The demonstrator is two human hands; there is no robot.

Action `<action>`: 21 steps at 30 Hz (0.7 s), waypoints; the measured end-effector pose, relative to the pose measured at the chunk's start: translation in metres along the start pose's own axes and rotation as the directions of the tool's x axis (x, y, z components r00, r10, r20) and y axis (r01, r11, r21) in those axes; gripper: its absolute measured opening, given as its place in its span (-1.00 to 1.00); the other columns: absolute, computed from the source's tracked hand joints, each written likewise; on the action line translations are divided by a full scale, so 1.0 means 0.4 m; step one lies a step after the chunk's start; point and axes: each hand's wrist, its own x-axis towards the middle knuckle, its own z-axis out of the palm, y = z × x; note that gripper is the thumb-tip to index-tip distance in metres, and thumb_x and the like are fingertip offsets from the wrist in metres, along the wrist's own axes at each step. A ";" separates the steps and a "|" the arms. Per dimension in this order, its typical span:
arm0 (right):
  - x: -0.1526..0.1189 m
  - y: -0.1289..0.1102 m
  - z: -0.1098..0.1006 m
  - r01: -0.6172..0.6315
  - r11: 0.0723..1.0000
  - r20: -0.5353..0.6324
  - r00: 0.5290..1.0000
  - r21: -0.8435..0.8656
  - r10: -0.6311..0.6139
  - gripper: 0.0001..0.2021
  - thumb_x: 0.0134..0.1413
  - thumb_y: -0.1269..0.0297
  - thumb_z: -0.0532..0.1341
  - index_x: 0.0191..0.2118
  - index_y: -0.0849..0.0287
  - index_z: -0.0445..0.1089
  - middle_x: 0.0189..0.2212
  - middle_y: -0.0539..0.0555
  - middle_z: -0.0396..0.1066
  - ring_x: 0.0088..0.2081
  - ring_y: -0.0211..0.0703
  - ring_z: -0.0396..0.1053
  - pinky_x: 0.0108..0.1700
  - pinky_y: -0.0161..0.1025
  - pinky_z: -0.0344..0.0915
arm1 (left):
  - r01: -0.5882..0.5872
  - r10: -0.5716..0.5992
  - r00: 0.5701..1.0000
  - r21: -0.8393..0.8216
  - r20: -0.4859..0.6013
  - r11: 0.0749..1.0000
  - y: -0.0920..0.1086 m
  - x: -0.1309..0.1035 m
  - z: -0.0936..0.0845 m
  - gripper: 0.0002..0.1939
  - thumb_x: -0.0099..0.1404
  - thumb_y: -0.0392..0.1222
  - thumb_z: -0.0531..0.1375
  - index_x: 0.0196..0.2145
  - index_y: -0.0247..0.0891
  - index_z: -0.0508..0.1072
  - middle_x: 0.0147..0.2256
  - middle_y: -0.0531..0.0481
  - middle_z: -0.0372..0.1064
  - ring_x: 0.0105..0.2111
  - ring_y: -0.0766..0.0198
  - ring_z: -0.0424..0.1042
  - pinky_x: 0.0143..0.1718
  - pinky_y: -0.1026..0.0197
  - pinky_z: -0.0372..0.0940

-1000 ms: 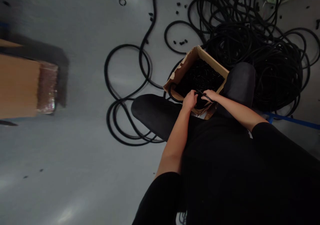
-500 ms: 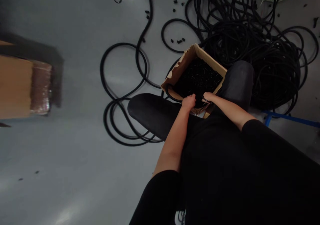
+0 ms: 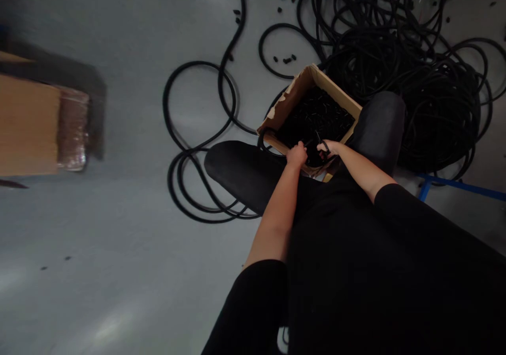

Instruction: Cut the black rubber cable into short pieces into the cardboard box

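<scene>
An open cardboard box [image 3: 339,89] stands between my legs, with many short black cut pieces [image 3: 322,110] inside. At its near edge my left hand [image 3: 296,155] is closed around a black rubber hose [image 3: 265,136], whose end points into the box. My right hand [image 3: 331,148], just to the right, is wrapped round dark-handled scissors [image 3: 322,143]. A thin blade points away from me over the pieces. A small gap lies between the scissors and my left hand. My fingers partly hide the handles and the gripped stretch of hose.
Loose hose loops [image 3: 166,102] lie on the grey floor at left. A large tangled hose heap [image 3: 438,102] is beyond my right knee. Small black scraps [image 3: 287,60] dot the floor. A cardboard carton [image 3: 27,126] is at far left, a blue metal bar [image 3: 458,185] at right.
The scissors' blade now shows, pointing away from me into the box, where it was hard to make out before. My left hand has shifted slightly left. The whole view has shifted a little.
</scene>
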 end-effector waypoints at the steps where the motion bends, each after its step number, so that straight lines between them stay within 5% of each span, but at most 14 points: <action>1: -0.003 -0.003 0.004 -0.012 0.999 0.010 1.000 0.049 0.011 -0.84 0.35 0.48 0.46 0.01 0.26 0.67 -0.49 -0.02 0.50 -0.49 -0.20 0.48 -0.23 -0.34 0.55 | 0.012 -0.013 1.000 -0.024 -0.012 1.000 0.000 0.002 -0.003 -0.44 0.88 -0.19 -0.01 0.62 -0.41 0.46 0.53 -0.64 0.62 0.58 -0.32 0.64 0.56 -0.20 0.47; 5: -0.009 -0.008 0.020 -0.009 0.995 0.081 0.997 0.095 0.002 -0.69 0.25 0.65 0.38 0.07 0.28 0.64 -0.47 -0.04 0.50 -0.47 -0.23 0.43 -0.30 -0.39 0.48 | 0.013 -0.015 0.999 -0.052 -0.044 0.999 0.003 0.004 -0.008 -0.44 0.87 -0.19 -0.04 0.61 -0.31 0.48 0.57 -0.57 0.61 0.59 -0.32 0.61 0.58 -0.24 0.44; 11: 0.004 -0.008 0.031 0.061 0.998 0.078 0.995 0.001 -0.060 -0.63 0.31 0.63 0.39 0.18 0.31 0.63 -0.44 -0.05 0.47 -0.43 -0.24 0.42 -0.35 -0.44 0.41 | -0.050 0.050 0.999 -0.010 -0.009 0.999 0.009 0.000 -0.002 -0.44 0.88 -0.18 0.00 0.62 -0.30 0.52 0.56 -0.55 0.61 0.61 -0.30 0.59 0.63 -0.28 0.41; 21: 0.042 0.015 0.032 -0.002 0.994 0.117 0.993 0.105 -0.010 -0.83 0.39 0.40 0.51 -0.10 0.19 0.51 -0.47 -0.06 0.43 -0.41 -0.18 0.44 -0.30 -0.34 0.46 | -0.120 0.120 0.993 0.003 -0.018 0.993 -0.007 0.021 0.016 -0.46 0.86 -0.21 0.03 0.58 -0.12 0.57 0.56 -0.42 0.62 0.62 -0.23 0.54 0.66 -0.33 0.36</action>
